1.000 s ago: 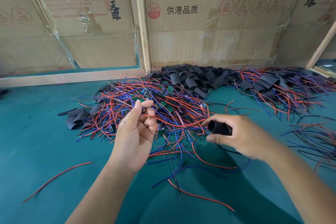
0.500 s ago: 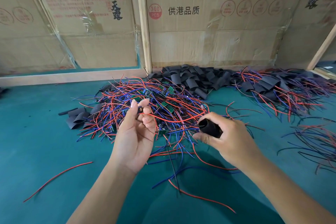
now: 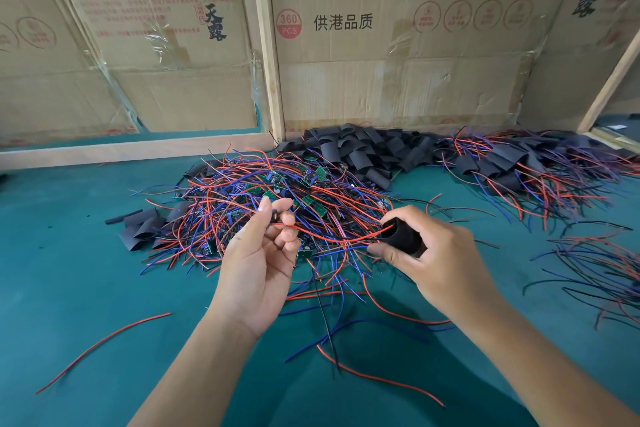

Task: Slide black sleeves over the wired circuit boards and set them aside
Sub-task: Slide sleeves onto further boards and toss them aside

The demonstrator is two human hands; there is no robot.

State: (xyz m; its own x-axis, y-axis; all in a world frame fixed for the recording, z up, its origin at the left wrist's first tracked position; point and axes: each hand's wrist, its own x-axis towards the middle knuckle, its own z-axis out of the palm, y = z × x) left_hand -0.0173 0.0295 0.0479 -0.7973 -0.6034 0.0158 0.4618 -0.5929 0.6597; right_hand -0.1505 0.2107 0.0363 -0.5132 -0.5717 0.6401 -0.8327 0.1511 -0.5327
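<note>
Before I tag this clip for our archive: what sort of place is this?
Probably a small hand-assembly workshop: a heap of wired circuit boards, a pile of black sleeves and flattened cardboard cartons as partitions.

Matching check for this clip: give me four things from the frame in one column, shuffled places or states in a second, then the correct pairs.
Things:
1. black sleeve
2. pile of empty sleeves
3. loose red wire
4. sleeved boards

Places or states:
A. far right, by the cardboard wall
B. alone on the green mat, near left
C. gripped in the right hand
D. back centre, against the cardboard

Pairs: 1-C, 2-D, 3-B, 4-A
</note>
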